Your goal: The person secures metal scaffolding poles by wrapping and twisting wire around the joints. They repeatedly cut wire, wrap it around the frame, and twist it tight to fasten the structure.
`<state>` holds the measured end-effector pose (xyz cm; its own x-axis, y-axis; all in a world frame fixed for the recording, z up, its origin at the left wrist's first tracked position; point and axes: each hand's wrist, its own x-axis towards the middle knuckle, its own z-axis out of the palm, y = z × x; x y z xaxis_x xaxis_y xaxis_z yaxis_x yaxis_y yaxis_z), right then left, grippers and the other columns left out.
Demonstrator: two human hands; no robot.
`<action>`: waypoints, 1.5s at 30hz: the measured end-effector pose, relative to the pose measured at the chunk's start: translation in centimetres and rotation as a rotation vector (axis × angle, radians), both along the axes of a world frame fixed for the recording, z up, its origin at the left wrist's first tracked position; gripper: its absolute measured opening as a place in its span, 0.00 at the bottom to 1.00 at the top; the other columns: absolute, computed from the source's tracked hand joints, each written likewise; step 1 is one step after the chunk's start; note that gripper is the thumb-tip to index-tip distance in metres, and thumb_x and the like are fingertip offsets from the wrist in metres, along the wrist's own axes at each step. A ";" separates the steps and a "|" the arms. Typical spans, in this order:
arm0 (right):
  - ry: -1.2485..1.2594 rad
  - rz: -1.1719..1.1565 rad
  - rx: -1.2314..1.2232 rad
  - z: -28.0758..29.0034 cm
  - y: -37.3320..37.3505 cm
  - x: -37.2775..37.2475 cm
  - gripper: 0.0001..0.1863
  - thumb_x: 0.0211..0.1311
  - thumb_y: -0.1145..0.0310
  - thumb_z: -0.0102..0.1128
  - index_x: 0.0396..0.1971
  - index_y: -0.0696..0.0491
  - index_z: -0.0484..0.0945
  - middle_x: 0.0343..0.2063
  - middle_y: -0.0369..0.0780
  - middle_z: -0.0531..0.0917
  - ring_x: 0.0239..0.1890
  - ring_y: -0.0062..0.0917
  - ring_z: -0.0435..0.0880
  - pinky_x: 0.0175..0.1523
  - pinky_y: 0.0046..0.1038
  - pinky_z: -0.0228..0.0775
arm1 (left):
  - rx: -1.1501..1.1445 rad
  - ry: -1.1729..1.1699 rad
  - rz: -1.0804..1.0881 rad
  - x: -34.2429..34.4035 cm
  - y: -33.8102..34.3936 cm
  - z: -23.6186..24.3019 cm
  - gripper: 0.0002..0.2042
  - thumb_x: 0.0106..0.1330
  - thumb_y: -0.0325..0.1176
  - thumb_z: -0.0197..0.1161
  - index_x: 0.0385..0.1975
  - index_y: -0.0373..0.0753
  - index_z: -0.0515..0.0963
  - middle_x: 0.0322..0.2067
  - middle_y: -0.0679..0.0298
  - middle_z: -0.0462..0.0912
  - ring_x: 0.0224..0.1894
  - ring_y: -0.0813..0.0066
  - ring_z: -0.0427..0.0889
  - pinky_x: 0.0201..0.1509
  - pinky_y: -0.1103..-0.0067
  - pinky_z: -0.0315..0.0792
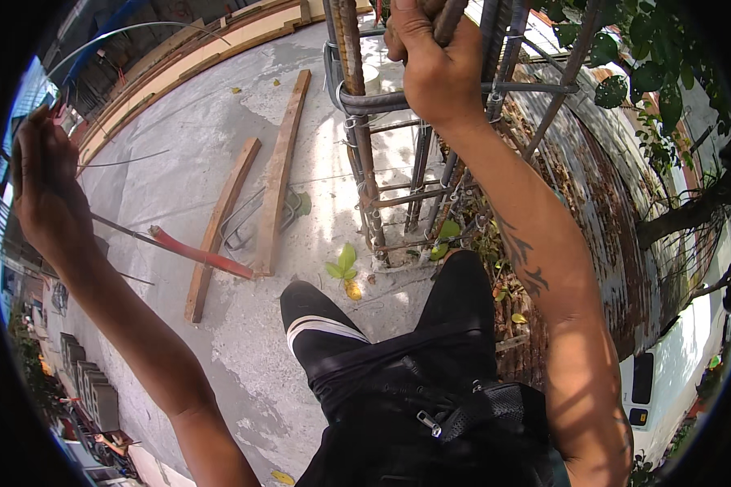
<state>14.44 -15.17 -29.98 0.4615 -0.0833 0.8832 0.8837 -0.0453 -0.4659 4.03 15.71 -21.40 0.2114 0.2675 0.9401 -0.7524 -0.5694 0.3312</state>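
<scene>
My right hand (440, 69) is closed round a brown steel bar (449, 20) at the top of an upright rebar cage (364, 174). The cage's vertical bars are joined by bent stirrups (374, 101) and knots of tie wire; the lowest part meets the concrete before my knees. Out at the far left, my left hand (50, 183) is raised, its fingers stretched upward and close together. Nothing shows plainly in it, though its fingertips are hard to make out against the background.
Two wooden battens (280, 174) lie on the concrete floor (162, 195), beside a red tube (207, 257) and bent steel pieces (244, 219). Rusty corrugated sheets (601, 203) slope away at right, under leafy branches (654, 77). Hollow blocks (97, 394) are stacked at lower left.
</scene>
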 end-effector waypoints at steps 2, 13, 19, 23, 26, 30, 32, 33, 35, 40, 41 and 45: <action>0.056 0.248 0.080 -0.3 0.3 -0.4 0.13 0.68 0.66 0.49 0.24 0.55 0.69 0.15 0.32 0.69 0.20 0.15 0.67 0.24 0.22 0.56 | -0.196 0.364 -0.278 -2.9 -1.9 -8.9 0.10 0.68 0.33 0.54 0.36 0.32 0.77 0.21 0.71 0.70 0.22 0.88 0.63 0.23 0.87 0.55; 0.161 0.885 -0.047 -5.2 3.2 -10.3 0.11 0.71 0.63 0.41 0.29 0.53 0.62 0.22 0.35 0.60 0.28 0.21 0.59 0.36 0.26 0.54 | -0.083 1.030 -0.147 -15.3 -6.8 -23.7 0.10 0.62 0.35 0.55 0.33 0.34 0.77 0.32 0.55 0.75 0.39 0.54 0.75 0.41 0.66 0.69; 0.921 0.917 -0.225 -15.5 9.0 -19.3 0.16 0.66 0.56 0.52 0.36 0.55 0.66 0.17 0.33 0.64 0.17 0.18 0.64 0.25 0.21 0.59 | 0.112 0.873 0.046 -18.1 -7.5 -25.0 0.09 0.58 0.28 0.56 0.37 0.33 0.76 0.35 0.54 0.73 0.42 0.57 0.74 0.44 0.68 0.71; 1.044 0.825 -0.364 -18.3 9.5 -20.7 0.12 0.66 0.62 0.50 0.36 0.57 0.69 0.24 0.35 0.70 0.23 0.17 0.67 0.29 0.21 0.60 | 0.191 1.036 0.097 -19.4 -7.6 -26.1 0.11 0.56 0.28 0.59 0.39 0.32 0.75 0.35 0.54 0.72 0.39 0.58 0.74 0.45 0.71 0.71; 0.815 0.574 -0.524 -19.7 9.6 -20.4 0.13 0.66 0.61 0.51 0.37 0.57 0.69 0.29 0.35 0.72 0.29 0.18 0.70 0.35 0.22 0.62 | 0.083 0.858 0.120 -19.8 -8.4 -26.6 0.13 0.54 0.28 0.60 0.39 0.30 0.73 0.34 0.54 0.72 0.41 0.58 0.74 0.45 0.72 0.71; 0.865 0.810 -0.464 -21.5 9.7 -20.2 0.18 0.64 0.56 0.55 0.37 0.58 0.69 0.33 0.37 0.74 0.36 0.20 0.72 0.40 0.25 0.64 | 0.018 0.809 0.158 -20.4 -8.8 -26.7 0.19 0.54 0.27 0.59 0.46 0.29 0.67 0.38 0.52 0.72 0.43 0.55 0.74 0.46 0.72 0.71; 0.896 0.807 -0.514 -21.8 9.5 -20.3 0.19 0.60 0.56 0.60 0.36 0.58 0.70 0.29 0.36 0.74 0.33 0.19 0.73 0.38 0.26 0.65 | 0.134 1.026 0.061 -20.9 -8.0 -26.6 0.27 0.51 0.28 0.62 0.52 0.29 0.63 0.43 0.51 0.71 0.48 0.55 0.72 0.50 0.70 0.70; 0.868 0.885 -0.533 -21.9 9.4 -20.3 0.17 0.59 0.59 0.60 0.36 0.58 0.70 0.27 0.35 0.73 0.30 0.19 0.72 0.35 0.26 0.65 | 0.236 1.113 0.059 -21.0 -7.4 -26.6 0.29 0.50 0.29 0.63 0.53 0.29 0.63 0.45 0.51 0.70 0.49 0.55 0.71 0.51 0.68 0.69; 0.954 1.055 -0.512 -21.8 9.1 -20.6 0.15 0.57 0.64 0.60 0.36 0.58 0.70 0.24 0.35 0.71 0.25 0.20 0.70 0.32 0.27 0.64 | 0.386 1.351 -0.048 -21.0 -5.7 -26.6 0.38 0.43 0.33 0.69 0.58 0.30 0.61 0.55 0.48 0.64 0.60 0.51 0.63 0.60 0.59 0.61; 1.173 1.299 -0.404 -20.1 8.7 -21.4 0.09 0.56 0.69 0.58 0.32 0.56 0.70 0.20 0.35 0.70 0.21 0.21 0.70 0.26 0.25 0.63 | 0.505 1.148 -0.481 -21.5 -2.0 -27.4 0.49 0.36 0.43 0.73 0.62 0.34 0.57 0.64 0.47 0.55 0.67 0.43 0.51 0.65 0.54 0.50; 1.174 1.313 -0.405 -19.6 8.7 -21.6 0.08 0.56 0.70 0.58 0.30 0.55 0.70 0.19 0.36 0.70 0.21 0.21 0.70 0.26 0.25 0.63 | 0.433 1.150 -0.597 -21.5 -1.9 -27.6 0.49 0.37 0.43 0.73 0.62 0.34 0.57 0.63 0.47 0.56 0.66 0.44 0.54 0.64 0.54 0.50; 1.221 1.303 -0.437 -17.5 8.8 -21.9 0.06 0.55 0.72 0.58 0.25 0.53 0.69 0.18 0.36 0.71 0.19 0.21 0.71 0.23 0.22 0.62 | 0.184 1.200 -0.540 -21.8 -3.7 -28.2 0.45 0.40 0.47 0.72 0.60 0.34 0.60 0.57 0.49 0.65 0.60 0.51 0.63 0.60 0.50 0.53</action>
<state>-7.42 -6.37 -47.47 0.3622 0.9270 -0.0973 -0.3296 0.0297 -0.9437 -17.80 12.01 -49.63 0.9687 -0.2222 0.1107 -0.1943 -0.4012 0.8952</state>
